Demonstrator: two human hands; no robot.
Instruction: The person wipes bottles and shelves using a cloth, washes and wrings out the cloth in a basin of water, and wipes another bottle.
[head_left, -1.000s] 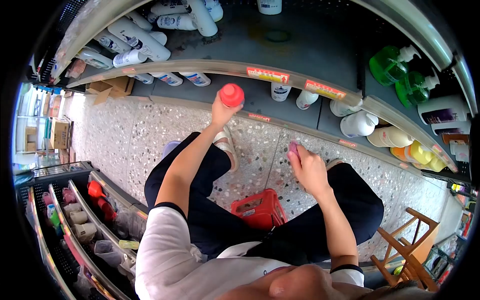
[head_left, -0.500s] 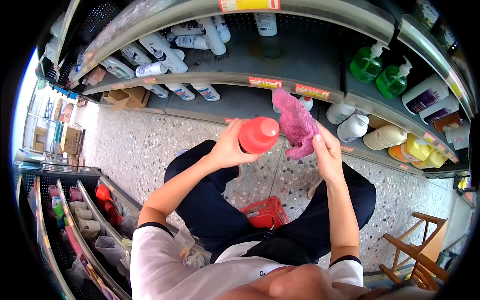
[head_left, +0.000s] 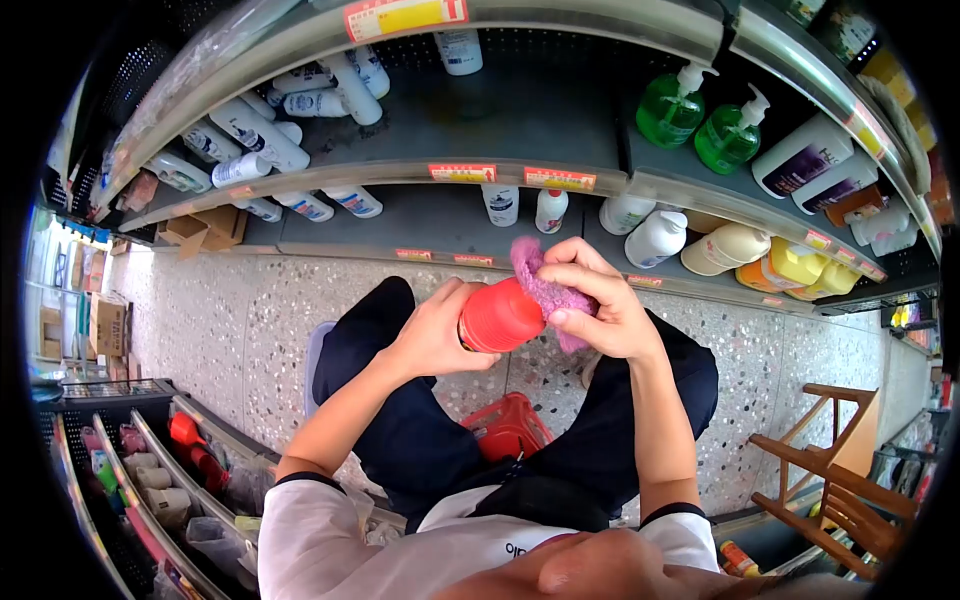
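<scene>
A red bottle [head_left: 497,316] is held tilted in my left hand [head_left: 432,330], whose fingers wrap round its body. My right hand [head_left: 606,305] grips a fuzzy pink cloth [head_left: 556,297] and presses it against the cap end of the bottle. The cloth covers that end, so the cap is mostly hidden. Both hands are above my knees, in front of the lower shelf [head_left: 390,236]. Below them, a red plastic basket or stool [head_left: 508,424] stands on the floor between my legs.
White bottles [head_left: 258,134] lie and stand on the left of the shelves. Green pump bottles [head_left: 670,110] and yellow jugs [head_left: 800,268] are at the right. A wooden stool [head_left: 830,460] stands at lower right. Bins of plastic goods [head_left: 165,470] line the lower left.
The pink cloth has moved left from beside the bottle onto its cap end. The bottle has tipped and come slightly lower. The camera view has shifted to the right.
</scene>
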